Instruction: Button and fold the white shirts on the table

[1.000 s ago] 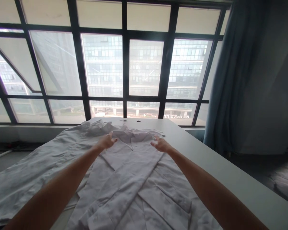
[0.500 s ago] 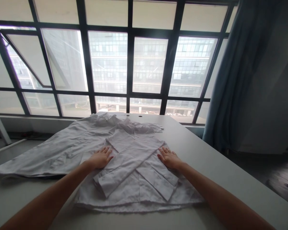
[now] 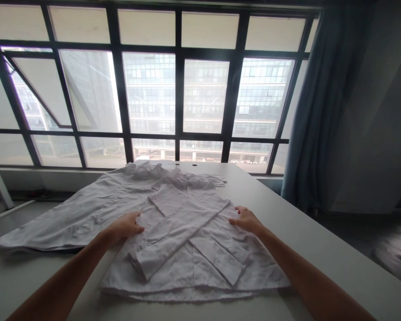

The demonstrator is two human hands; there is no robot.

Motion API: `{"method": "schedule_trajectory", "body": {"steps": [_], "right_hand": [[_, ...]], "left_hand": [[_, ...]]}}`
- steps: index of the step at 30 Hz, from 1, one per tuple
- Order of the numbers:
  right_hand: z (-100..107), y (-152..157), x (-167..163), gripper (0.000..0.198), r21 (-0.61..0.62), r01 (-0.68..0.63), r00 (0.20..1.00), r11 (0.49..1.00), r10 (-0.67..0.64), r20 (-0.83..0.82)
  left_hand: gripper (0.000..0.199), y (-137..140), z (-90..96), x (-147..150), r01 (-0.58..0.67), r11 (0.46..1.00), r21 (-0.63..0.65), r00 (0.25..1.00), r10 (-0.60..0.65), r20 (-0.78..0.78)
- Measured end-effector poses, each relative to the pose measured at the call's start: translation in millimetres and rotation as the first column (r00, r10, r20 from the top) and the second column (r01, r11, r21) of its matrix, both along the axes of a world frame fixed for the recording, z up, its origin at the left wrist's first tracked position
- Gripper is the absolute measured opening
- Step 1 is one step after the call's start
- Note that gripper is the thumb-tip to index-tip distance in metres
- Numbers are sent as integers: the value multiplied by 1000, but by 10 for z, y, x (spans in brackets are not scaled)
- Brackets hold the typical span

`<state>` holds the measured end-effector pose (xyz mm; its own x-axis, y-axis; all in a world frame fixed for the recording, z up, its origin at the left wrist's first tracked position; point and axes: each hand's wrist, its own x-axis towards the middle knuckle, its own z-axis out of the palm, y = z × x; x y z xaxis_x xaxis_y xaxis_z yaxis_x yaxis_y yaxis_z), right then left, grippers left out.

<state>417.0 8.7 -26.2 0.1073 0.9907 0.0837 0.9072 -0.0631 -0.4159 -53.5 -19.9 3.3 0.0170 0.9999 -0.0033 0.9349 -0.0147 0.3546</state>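
A white long-sleeved shirt (image 3: 187,223) lies spread on the table, both sleeves crossed over its body and its collar at the far end. My left hand (image 3: 127,224) is at the shirt's left side edge, its fingers curled around the cloth with the thumb on top. At the opposite side edge, my right hand (image 3: 249,219) holds the fabric in a similar way, thumb toward the middle. Some fingertips of both hands are hidden. Left of this shirt, more white garments (image 3: 76,214) lie flat, partly beside and behind it.
The white table (image 3: 307,249) stretches away to a wide black-framed window (image 3: 178,93), with one pane tilted at the left. A blue-grey curtain (image 3: 314,120) hangs at the right. A white table leg (image 3: 0,183) stands at the far left.
Both hands have slid outward from lying flat on the shirt to its side edges, and their fingers have curled in. The view has tipped slightly.
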Motion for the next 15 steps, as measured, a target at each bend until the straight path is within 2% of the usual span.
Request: {"method": "schedule_trajectory", "body": {"steps": [3,5,7,9,11,15], "right_hand": [[73,-35,23,83,-69,64,969,996,-78,-233],[128,-70,33,91,-115,93,934,989,-127,-333],[183,-104,50,92,-195,94,901,976,-166,-401],[233,-128,71,83,-261,64,866,963,-184,-465],[276,-139,85,63,-284,2,838,959,-157,-523],[351,-149,74,28,-257,-109,811,960,-64,-582]], "left_hand": [[65,-58,61,53,-55,981,-184,991,76,109],[67,-106,110,73,-59,966,-252,983,101,155],[55,-151,168,56,-19,953,-302,983,73,168],[38,-194,247,23,38,926,-376,983,33,181],[31,-239,356,21,81,908,-411,977,9,212],[30,-346,609,292,141,936,-322,972,-70,223]]}}
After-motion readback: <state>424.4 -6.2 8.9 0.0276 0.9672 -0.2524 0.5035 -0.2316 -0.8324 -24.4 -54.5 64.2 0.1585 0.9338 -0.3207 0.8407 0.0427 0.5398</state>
